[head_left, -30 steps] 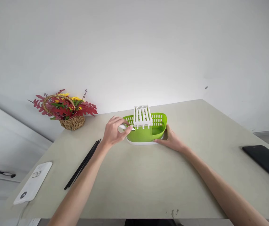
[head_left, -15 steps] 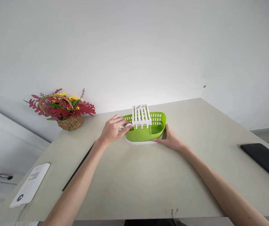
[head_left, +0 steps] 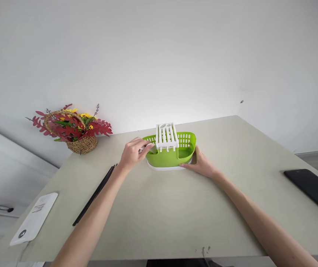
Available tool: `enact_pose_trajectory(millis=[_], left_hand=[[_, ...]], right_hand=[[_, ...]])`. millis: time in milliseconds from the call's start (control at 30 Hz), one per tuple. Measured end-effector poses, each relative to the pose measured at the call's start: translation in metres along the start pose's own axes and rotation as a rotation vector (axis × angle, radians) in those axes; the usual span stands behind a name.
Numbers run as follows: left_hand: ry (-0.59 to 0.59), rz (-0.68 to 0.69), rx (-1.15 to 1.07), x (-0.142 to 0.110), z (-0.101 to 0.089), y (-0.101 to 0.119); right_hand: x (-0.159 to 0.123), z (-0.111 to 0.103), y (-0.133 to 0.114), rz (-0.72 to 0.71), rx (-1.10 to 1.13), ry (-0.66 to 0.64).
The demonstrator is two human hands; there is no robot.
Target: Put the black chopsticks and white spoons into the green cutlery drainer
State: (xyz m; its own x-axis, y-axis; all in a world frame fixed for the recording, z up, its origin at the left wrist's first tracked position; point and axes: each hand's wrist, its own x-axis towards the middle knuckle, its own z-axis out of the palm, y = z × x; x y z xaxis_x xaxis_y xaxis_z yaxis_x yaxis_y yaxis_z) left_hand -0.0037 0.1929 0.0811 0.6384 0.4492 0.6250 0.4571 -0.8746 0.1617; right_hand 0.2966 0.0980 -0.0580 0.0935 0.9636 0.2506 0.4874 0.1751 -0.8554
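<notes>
A green plastic basket [head_left: 163, 160] with a latticed back wall stands on a white base tray [head_left: 166, 168]. Across its middle sits a white slotted rack [head_left: 167, 136] with short hooks along the front. My left hand [head_left: 133, 152] is at the basket's left end, thumb and fingers closed on what looks like a white spoon [head_left: 149, 145]; most of it is hidden by the fingers. At the right end, my right hand [head_left: 202, 164] grips the green basket, thumb low at the front near the tray and fingers round the side.
Black chopsticks [head_left: 92, 200] lie beside my left forearm. A white flat device [head_left: 35, 218] with a cable is at the left edge, and a black phone [head_left: 311, 189] lies at the right. Behind on the left stands a wicker basket of artificial flowers [head_left: 82, 144], near the wall.
My left hand has shifted slightly left with the white spoon, and its tilt has changed. More of the black chopsticks shows beside the forearm. My right hand stays on the basket.
</notes>
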Motion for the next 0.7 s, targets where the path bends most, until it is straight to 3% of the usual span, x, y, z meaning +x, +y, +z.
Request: enact_pose_trajectory(millis=[433, 700], left_hand=[[0.071, -0.076, 0.055, 0.025, 0.009, -0.007], [0.21, -0.081, 0.132, 0.032, 0.021, -0.011]], right_hand=[[0.001, 0.0, 0.001, -0.024, -0.004, 0.009], [0.0, -0.002, -0.004, -0.001, 0.002, -0.008]])
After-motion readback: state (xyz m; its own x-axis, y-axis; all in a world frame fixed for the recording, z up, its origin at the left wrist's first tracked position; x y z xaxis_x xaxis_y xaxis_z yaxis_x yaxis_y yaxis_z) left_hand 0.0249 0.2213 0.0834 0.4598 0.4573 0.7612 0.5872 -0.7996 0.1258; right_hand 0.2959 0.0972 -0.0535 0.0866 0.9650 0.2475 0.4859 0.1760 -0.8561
